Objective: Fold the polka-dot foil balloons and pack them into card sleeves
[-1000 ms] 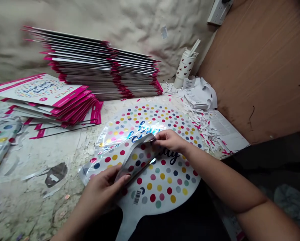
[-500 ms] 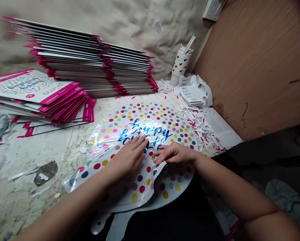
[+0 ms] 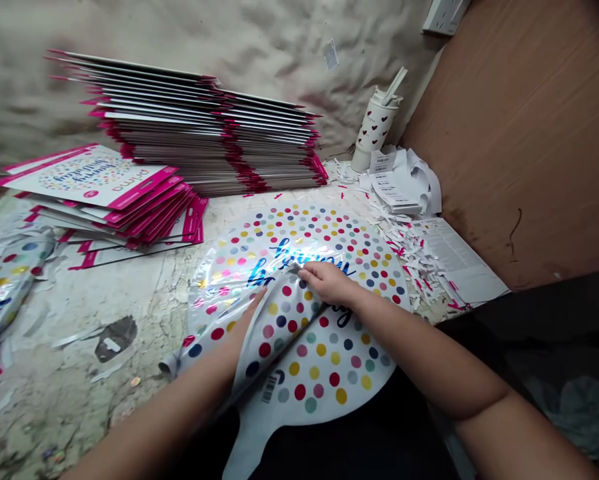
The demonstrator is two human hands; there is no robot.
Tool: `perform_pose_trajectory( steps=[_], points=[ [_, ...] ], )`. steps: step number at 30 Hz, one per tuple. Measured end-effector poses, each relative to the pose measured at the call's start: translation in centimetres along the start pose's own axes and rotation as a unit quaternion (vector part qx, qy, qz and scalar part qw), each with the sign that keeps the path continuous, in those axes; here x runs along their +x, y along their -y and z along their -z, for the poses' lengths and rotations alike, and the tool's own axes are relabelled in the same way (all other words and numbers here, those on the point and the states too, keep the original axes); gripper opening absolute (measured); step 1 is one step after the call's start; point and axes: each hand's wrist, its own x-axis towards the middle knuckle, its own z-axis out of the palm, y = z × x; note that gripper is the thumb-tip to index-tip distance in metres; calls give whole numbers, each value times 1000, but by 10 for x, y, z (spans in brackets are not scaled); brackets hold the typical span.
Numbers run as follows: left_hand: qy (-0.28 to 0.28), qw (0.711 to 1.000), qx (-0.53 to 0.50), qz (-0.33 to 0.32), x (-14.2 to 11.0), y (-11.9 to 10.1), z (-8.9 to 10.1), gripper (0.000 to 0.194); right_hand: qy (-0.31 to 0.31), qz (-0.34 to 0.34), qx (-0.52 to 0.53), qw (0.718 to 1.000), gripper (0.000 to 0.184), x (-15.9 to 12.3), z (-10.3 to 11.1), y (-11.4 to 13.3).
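Near the front edge of the worktop (image 3: 172,277), a spotted foil balloon (image 3: 324,360) lies spread out, its tail pointing toward the person. One raised flap (image 3: 279,323) is turned up; the far and right parts lie flat, so the folding looks only partial, with the flap neither smoothed down nor creased. The right hand (image 3: 329,283) has its thumb and fingers together, clamped on the flap's upper corner, above the lettering. The left hand (image 3: 247,320) reaches in beside the flap, which hides most of its fingers; whether they grip cannot be told. Beyond stand a tall stack of cards (image 3: 204,143) and a cup (image 3: 374,127), with paper scraps (image 3: 422,267) to the right.
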Motion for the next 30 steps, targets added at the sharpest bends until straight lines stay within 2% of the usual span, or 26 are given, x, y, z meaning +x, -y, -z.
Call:
perform_pose_trajectory(
  steps=[3, 6, 8, 10, 11, 13, 14, 16, 18, 20, 22, 23, 24, 26, 28, 30],
  points=[
    [41, 998, 47, -21, -55, 31, 25, 56, -15, -54, -40, 998, 29, 11, -9, 6],
    [54, 983, 168, 51, -104, 46, 56, 51, -21, -87, -75, 993, 33, 14, -12, 13],
    [5, 973, 207, 99, -116, 34, 73, 53, -25, -99, -95, 990, 36, 15, -12, 18],
    [-92, 975, 183, 81, -110, 5, 80, 58, -30, -109, -112, 987, 39, 15, -14, 22],
    [-120, 981, 147, 39, -102, -12, 78, 60, -33, -112, -120, 986, 40, 14, -16, 24],
    [-95, 983, 131, -87, -86, -44, 64, 63, -39, -117, -135, 983, 42, 14, -19, 25],
    [-84, 980, 144, -110, -80, -54, 53, 65, -41, -118, -141, 982, 43, 15, -21, 26],
    [-69, 977, 166, -111, -75, -62, 27, 69, -41, -121, -151, 980, 44, 18, -21, 25],
    [-56, 978, 175, -97, -78, -57, 5, 71, -41, -130, -161, 977, 47, 24, -17, 23],
    [-47, 978, 178, -94, -84, -49, -6, 71, -52, -143, -175, 973, 48, 29, -7, 22],
    [-46, 978, 183, -90, -88, -44, -9, 71, -78, -150, -189, 967, 46, 26, 5, 24],
    [-45, 978, 186, -89, -89, -43, -8, 71, -94, -127, -192, 969, 43, 20, 10, 25],
    [-44, 978, 186, -87, -89, -43, -7, 71, -99, -73, -193, 973, 38, 11, 13, 26],
    [-42, 979, 179, -83, -90, -43, -6, 70, -66, 107, -201, 971, 29, -11, 16, 24],
    [-39, 982, 167, -80, -91, -44, -6, 68, -7, 274, -230, 934, 32, -32, 13, 18],
    [-36, 983, 161, -80, -89, -45, -4, 67, 15, 331, -270, 904, 35, -45, 7, 8]
  ],
)
